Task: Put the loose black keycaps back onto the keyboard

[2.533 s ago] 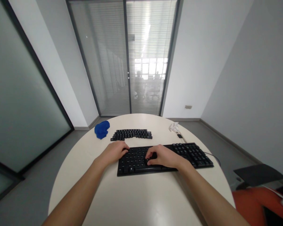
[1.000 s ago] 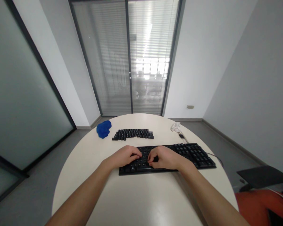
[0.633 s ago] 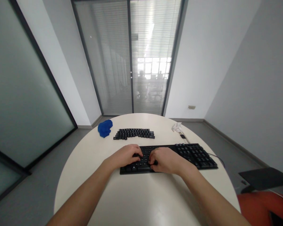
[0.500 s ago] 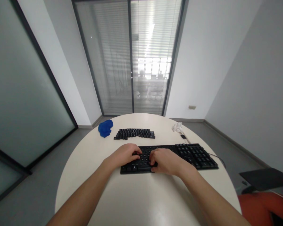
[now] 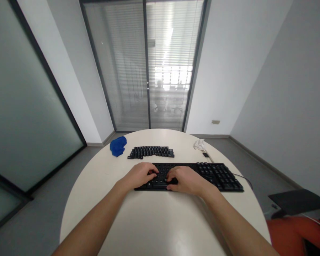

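A black keyboard (image 5: 160, 186) lies across the middle of the table. Much of its letter area shows bare switch positions, while the number block at right has its keycaps. My left hand (image 5: 140, 175) is closed over the keyboard's left end, thumb and index finger curled on it and the other fingers hidden. Over the letter area, my right hand (image 5: 185, 180) is bent with fingertips and thumb drawn together near the front row. Whatever lies between them is hidden. Behind the keyboard, loose black keycaps (image 5: 151, 151) stand in rows.
A blue cloth (image 5: 118, 146) lies at the table's far left edge. At far right are a crumpled white item (image 5: 199, 144) and a small black piece (image 5: 206, 155). A cable (image 5: 244, 177) runs off the right edge. An orange chair (image 5: 296, 234) stands at right.
The keyboard's left end has shifted slightly away from me, so its front edge now lies straighter. Both hands stay over it, the right one a little farther left.
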